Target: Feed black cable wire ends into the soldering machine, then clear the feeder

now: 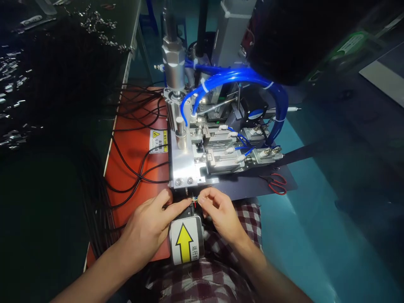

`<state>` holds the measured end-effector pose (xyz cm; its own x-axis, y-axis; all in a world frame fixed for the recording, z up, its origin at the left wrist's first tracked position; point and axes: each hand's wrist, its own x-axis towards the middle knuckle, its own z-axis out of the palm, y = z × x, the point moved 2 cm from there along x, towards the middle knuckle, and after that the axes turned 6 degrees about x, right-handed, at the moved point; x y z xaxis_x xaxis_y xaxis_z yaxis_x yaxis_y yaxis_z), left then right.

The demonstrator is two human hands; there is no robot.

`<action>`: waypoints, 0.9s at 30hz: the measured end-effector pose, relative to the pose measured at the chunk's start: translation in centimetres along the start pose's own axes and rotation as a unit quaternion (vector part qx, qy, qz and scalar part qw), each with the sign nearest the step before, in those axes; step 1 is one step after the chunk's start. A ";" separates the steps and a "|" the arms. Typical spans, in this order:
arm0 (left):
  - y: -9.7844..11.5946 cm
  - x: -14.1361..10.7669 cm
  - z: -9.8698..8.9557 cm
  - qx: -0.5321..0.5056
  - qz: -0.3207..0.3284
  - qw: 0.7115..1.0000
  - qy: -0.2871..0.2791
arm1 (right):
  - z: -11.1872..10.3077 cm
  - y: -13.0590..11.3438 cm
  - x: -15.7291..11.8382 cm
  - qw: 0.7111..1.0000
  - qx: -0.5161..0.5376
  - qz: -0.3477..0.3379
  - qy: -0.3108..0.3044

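Observation:
My left hand (148, 223) reaches in from the left, one finger stretched out so its tip touches or nearly touches a small part (194, 199) at the machine's front edge. The other fingers bend away, apart from that one. From the right, my right hand (219, 210) pinches thumb and forefinger together beside the same part. What lies in that pinch is too small to name. The small part shows pale and red bits. Just below my fingertips is a black and silver housing with a yellow arrow label (184, 240). Behind them rises the metal press machine (186, 164).
Blue air tubes (240, 75) arch over the pneumatic cylinders (224, 160). Red-handled scissors (276, 184) lie at the right on the dark base plate. Black cables (135, 181) cross the orange surface (123, 164) at left. Many shiny metal pieces (14, 101) lie at far left.

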<state>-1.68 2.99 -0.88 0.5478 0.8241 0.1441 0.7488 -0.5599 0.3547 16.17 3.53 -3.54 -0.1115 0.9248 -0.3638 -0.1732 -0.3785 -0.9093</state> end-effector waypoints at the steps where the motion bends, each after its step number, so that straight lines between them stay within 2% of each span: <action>1: 0.0 0.0 0.0 0.003 0.003 1.000 0.002 | 0.0 0.0 0.0 1.000 -0.002 0.002 0.001; 16: 0.5 0.6 -0.4 0.106 0.064 0.992 0.028 | 0.4 -0.4 -0.3 0.996 -0.062 0.037 0.045; 22: 0.3 0.6 -0.6 0.069 0.061 0.995 0.027 | -0.1 -0.1 -0.1 0.997 -0.039 0.065 0.025; 24: 0.2 0.7 -0.5 0.059 0.060 0.996 0.030 | -0.4 -0.1 -0.2 0.997 -0.032 0.056 0.031; 27: 0.1 0.7 -0.5 0.055 0.061 0.996 0.032 | -0.6 -0.1 -0.5 0.997 -0.053 0.005 0.062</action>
<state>-1.39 3.51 -0.31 0.6153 0.7507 0.2405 0.7160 -0.6598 0.2280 16.88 3.15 -3.38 0.0102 0.9212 -0.3889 -0.0676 -0.3874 -0.9194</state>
